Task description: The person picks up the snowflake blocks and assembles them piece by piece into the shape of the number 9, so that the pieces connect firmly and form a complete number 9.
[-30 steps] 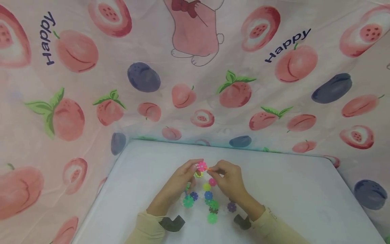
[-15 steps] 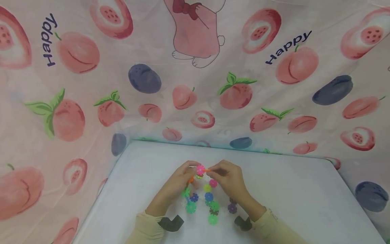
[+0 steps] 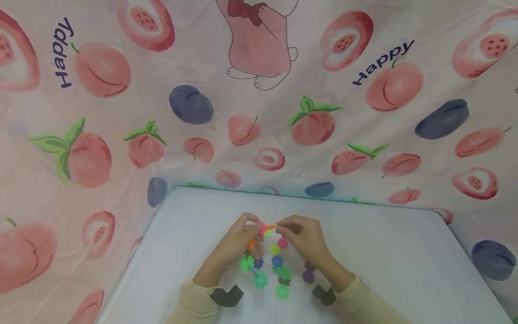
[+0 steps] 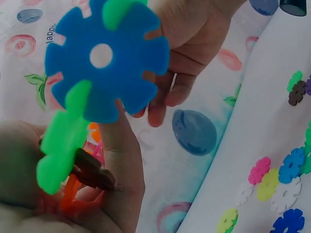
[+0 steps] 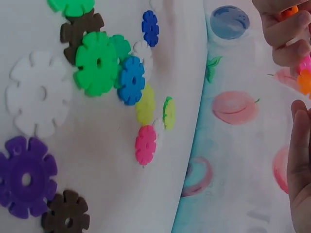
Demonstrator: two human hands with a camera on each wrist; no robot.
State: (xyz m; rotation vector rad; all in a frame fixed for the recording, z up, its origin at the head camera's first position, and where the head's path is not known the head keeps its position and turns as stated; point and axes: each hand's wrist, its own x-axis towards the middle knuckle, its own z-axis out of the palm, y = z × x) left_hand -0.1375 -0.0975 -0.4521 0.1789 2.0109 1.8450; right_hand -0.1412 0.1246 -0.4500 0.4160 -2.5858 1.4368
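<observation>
Above the table my left hand holds a joined string of notched plastic snowflake discs. Its pink disc is at the fingertips, turned nearly edge-on. My right hand pinches the outer end of an orange disc that meets the pink one. Below the left palm hang a green disc and a teal disc. The left wrist view shows a blue disc up close, slotted with green pieces, and a brown disc beside the left fingers. That blue disc hides the right fingertips there.
Loose discs lie on the white table between and below the hands: pink, yellow, blue, purple and light green. White discs also lie there. A fruit-print cloth rises behind the table.
My left hand has turned the string: the pink disc went from facing the camera to nearly edge-on, and the hanging teal disc swung down and right. My right hand has hardly moved.
</observation>
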